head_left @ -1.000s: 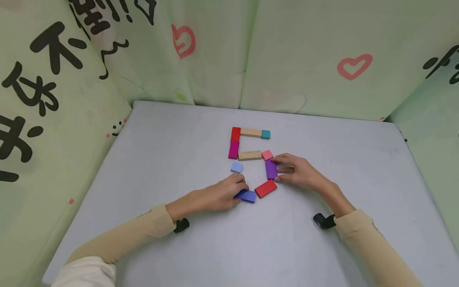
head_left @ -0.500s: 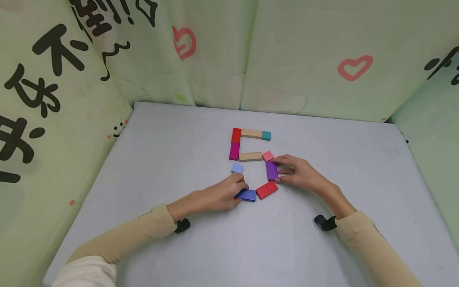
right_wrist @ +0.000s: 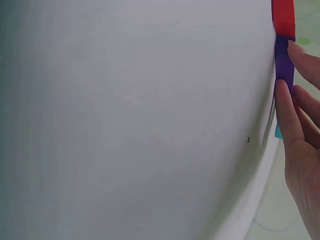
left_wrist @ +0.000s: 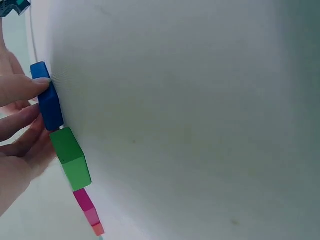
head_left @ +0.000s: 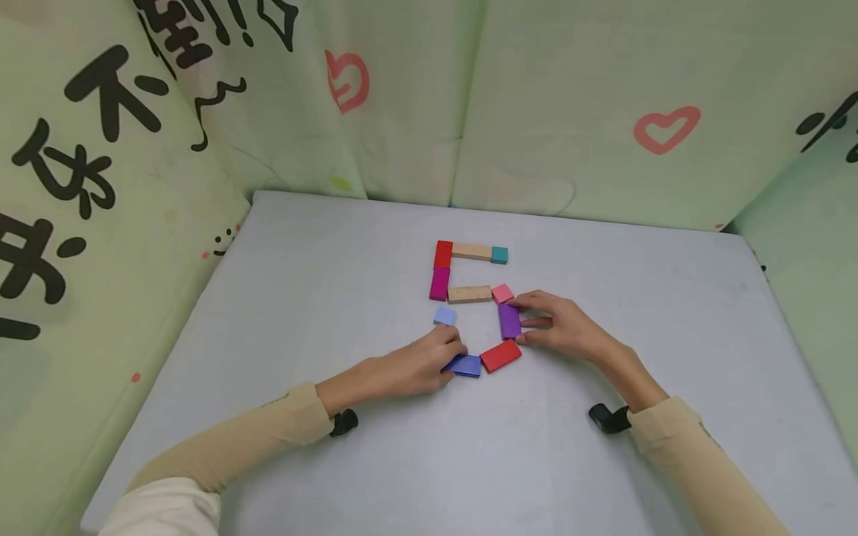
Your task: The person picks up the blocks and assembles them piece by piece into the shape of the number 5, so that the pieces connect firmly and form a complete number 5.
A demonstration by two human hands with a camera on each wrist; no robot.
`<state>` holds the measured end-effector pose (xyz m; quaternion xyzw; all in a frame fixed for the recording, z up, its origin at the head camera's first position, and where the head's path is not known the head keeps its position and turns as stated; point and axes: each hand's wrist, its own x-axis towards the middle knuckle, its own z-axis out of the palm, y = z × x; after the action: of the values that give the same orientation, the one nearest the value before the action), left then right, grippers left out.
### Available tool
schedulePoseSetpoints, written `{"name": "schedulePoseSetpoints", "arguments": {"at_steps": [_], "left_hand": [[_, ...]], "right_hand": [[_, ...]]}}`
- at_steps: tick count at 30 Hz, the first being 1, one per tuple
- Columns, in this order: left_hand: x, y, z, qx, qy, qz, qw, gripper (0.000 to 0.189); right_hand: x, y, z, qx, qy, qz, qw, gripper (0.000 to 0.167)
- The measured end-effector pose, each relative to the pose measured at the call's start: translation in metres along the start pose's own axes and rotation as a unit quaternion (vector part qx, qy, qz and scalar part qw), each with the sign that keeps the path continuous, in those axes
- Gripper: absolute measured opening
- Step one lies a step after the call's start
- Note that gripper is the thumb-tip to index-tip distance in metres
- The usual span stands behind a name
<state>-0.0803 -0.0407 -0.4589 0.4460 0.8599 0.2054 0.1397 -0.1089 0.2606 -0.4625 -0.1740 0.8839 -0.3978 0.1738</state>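
Observation:
My left hand (head_left: 422, 365) pinches the left part of a blue rectangular block (head_left: 467, 366) lying on the table, its thumb on the near side. In the left wrist view a green block (left_wrist: 72, 157) sits at the blue block's end; my hand mostly hides it from the head view. My right hand (head_left: 563, 324) grips a purple block (head_left: 509, 321) from the right, with fingertips at its far end and thumb by its near end. A red block (head_left: 500, 356) lies slanted between blue and purple. At the purple block's far end is a small pink block (head_left: 502, 293).
A light blue block (head_left: 445, 316) lies just beyond my left hand. Farther back, a speckled tan block (head_left: 470, 295), a magenta block (head_left: 439, 284), a red block (head_left: 443, 254), a plain tan block (head_left: 472, 251) and a teal cube (head_left: 499, 255) form a squared bend. Green printed curtains surround the table.

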Motion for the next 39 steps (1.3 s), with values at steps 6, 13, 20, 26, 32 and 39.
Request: {"name": "schedulePoseSetpoints", "arguments": {"at_steps": [6, 13, 20, 26, 32, 39], "left_hand": [[-0.006, -0.001, -0.004, 0.016, 0.004, -0.023, 0.9996, 0.045], [-0.022, -0.013, -0.012, -0.02, 0.019, -0.085, 0.996, 0.049], [-0.028, -0.021, -0.012, -0.039, 0.028, -0.1, 0.9938, 0.047], [-0.031, -0.024, -0.01, -0.035, 0.038, -0.101, 0.9936, 0.044], [-0.033, -0.027, -0.011, -0.05, 0.04, -0.093, 0.9936, 0.039], [-0.034, -0.028, -0.011, -0.048, 0.035, -0.09, 0.9942, 0.038]], "right_hand": [[0.0, 0.001, 0.001, 0.007, -0.003, 0.005, 1.0, 0.063], [0.0, 0.0, 0.0, 0.007, -0.003, -0.003, 1.0, 0.063], [0.001, 0.0, -0.002, 0.015, -0.004, -0.005, 0.9999, 0.062], [0.002, -0.001, -0.001, 0.014, -0.007, -0.001, 0.9999, 0.063], [0.002, -0.002, -0.001, 0.007, -0.005, 0.0, 1.0, 0.063], [0.003, -0.002, -0.001, 0.008, -0.009, 0.002, 0.9999, 0.063]]}}
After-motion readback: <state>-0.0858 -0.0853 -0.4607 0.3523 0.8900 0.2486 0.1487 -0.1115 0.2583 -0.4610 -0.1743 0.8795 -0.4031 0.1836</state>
